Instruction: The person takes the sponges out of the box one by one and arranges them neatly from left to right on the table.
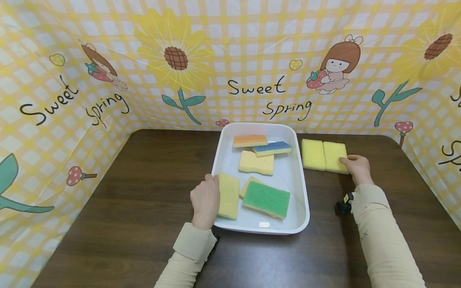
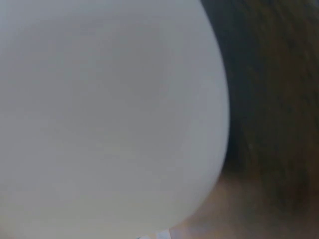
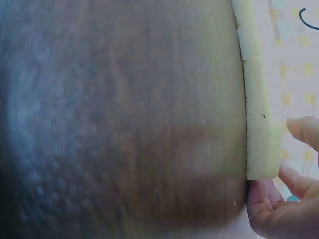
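My left hand grips the left rim of the white tray, beside a pale sponge; a green sponge lies toward the tray's near right corner. Farther off, my right hand pinches a yellow sponge by its right edge; it touches a second yellow sponge near the far edge of the tabletop.
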A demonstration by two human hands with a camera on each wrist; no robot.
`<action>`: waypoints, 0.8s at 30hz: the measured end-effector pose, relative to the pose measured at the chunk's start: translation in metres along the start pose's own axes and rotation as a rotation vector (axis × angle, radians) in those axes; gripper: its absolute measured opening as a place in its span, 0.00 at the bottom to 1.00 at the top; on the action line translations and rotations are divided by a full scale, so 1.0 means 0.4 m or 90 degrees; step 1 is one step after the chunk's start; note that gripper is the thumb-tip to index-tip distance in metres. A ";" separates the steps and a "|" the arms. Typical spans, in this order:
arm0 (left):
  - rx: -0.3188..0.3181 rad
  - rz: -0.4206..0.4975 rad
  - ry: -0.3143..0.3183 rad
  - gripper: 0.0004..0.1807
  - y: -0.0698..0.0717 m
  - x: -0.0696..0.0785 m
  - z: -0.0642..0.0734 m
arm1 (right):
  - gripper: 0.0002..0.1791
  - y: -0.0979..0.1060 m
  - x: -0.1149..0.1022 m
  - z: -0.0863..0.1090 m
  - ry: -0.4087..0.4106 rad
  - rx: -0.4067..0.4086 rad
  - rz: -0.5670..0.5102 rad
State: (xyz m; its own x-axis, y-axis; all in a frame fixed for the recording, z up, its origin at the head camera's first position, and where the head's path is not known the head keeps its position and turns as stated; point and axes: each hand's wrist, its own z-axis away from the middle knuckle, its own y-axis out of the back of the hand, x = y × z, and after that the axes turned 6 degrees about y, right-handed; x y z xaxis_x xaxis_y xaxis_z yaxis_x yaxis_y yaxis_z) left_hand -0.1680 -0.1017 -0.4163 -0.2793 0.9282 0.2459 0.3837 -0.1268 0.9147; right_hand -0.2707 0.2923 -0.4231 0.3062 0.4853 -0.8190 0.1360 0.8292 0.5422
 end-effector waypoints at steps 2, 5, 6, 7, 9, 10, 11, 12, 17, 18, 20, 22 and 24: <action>-0.007 0.002 0.003 0.19 0.001 0.001 0.000 | 0.34 0.001 0.000 0.001 -0.009 0.023 -0.012; -0.012 0.001 0.004 0.19 0.001 0.001 -0.001 | 0.34 0.005 -0.004 0.002 -0.021 0.054 -0.033; -0.011 0.001 0.003 0.19 0.001 0.001 -0.001 | 0.34 0.007 -0.007 0.003 -0.023 0.061 -0.042; -0.010 -0.001 0.003 0.19 0.001 0.001 -0.001 | 0.34 0.010 -0.012 0.003 -0.023 0.067 -0.047; -0.009 -0.004 0.001 0.19 0.002 0.001 0.000 | 0.34 0.016 -0.023 0.005 -0.023 0.073 -0.059; -0.008 -0.006 0.000 0.19 0.003 0.001 0.000 | 0.34 0.020 -0.031 0.007 -0.022 0.080 -0.065; -0.008 -0.009 -0.001 0.19 0.004 0.002 0.000 | 0.34 0.023 -0.040 0.007 -0.019 0.086 -0.072; -0.006 -0.010 -0.002 0.19 0.005 0.002 0.000 | 0.34 0.026 -0.049 0.009 -0.016 0.092 -0.077; 0.000 -0.009 -0.006 0.19 0.005 0.003 -0.001 | 0.34 0.045 -0.100 0.021 0.018 0.106 -0.077; 0.002 -0.010 -0.006 0.19 0.005 0.003 -0.001 | 0.33 0.048 -0.111 0.026 0.031 0.105 -0.074; 0.004 -0.013 -0.004 0.19 0.004 0.003 0.000 | 0.34 0.051 -0.134 0.037 0.057 0.094 -0.067; 0.005 -0.017 -0.003 0.19 0.003 0.003 0.000 | 0.35 0.052 -0.157 0.051 0.084 0.072 -0.064; 0.004 -0.021 -0.003 0.19 0.002 0.004 0.000 | 0.36 0.052 -0.179 0.066 0.106 0.037 -0.067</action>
State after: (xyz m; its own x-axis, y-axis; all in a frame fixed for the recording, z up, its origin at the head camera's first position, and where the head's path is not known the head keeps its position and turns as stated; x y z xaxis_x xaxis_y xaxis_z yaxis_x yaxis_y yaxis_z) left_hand -0.1681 -0.1003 -0.4154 -0.2878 0.9333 0.2146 0.3805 -0.0942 0.9200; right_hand -0.2649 0.2676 -0.3481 0.1285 0.4392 -0.8891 0.2146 0.8630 0.4573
